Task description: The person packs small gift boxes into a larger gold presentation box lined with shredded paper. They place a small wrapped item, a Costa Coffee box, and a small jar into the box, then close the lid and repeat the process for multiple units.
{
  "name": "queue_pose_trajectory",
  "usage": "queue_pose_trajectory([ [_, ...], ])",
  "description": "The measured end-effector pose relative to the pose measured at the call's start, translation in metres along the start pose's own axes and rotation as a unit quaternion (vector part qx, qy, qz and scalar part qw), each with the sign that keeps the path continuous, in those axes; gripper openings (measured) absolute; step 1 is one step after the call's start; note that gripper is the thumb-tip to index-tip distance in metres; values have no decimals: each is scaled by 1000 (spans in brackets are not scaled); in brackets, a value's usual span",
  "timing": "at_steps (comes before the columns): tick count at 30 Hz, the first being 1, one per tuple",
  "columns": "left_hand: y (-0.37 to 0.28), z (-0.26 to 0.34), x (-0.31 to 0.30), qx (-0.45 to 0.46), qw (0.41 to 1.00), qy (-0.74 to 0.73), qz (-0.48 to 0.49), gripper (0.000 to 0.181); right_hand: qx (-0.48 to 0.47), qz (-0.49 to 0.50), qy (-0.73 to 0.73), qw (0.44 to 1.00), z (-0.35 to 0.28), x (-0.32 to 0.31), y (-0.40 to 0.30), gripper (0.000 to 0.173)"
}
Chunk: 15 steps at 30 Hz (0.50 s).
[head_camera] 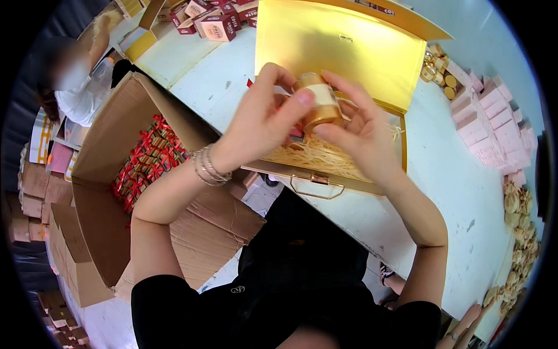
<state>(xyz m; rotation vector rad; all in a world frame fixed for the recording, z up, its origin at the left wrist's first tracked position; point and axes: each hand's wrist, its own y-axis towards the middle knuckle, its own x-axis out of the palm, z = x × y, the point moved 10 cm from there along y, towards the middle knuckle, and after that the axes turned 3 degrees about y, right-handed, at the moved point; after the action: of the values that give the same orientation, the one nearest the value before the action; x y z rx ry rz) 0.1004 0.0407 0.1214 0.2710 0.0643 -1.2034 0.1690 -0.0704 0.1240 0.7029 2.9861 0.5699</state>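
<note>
Between my two hands is a small jar [323,98] with a gold lid and a pale label, tilted and slightly blurred. My left hand [279,102] grips it from one side, thumb on the label. The fingers of my right hand [355,118] hold its other side and lower end. Both hands are over a gold gift box [394,163], whose shiny lid [335,48] stands raised behind. Pale shredded filler [318,155] lines the box. Something red and dark lies in it, mostly hidden by my hands. A metal handle [317,187] hangs on the box's front.
To the left, a large open carton [104,152] holds several small boxes tied with red ribbon [150,152]. Maroon boxes [218,28] lie at the table's back. Gold jars [436,65], pink boxes [492,122] and beige pouches [518,218] line the right side. Other people are nearby.
</note>
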Motion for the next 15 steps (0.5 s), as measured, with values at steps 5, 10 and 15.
queue_pose_trajectory([
  [5, -6, 29, -1, 80, 990, -22, -113, 45, 146, -110, 359, 915, 12, 27, 5, 54],
  [10, -4, 22, -9, 113, 978, 169, -50, 46, 156, -53, 178, 970, 18, 9, 6, 44],
  [15, -12, -8, -10, 116, 893, 406, -156, 38, 48, 73, -95, 992, -10, -73, -3, 28],
])
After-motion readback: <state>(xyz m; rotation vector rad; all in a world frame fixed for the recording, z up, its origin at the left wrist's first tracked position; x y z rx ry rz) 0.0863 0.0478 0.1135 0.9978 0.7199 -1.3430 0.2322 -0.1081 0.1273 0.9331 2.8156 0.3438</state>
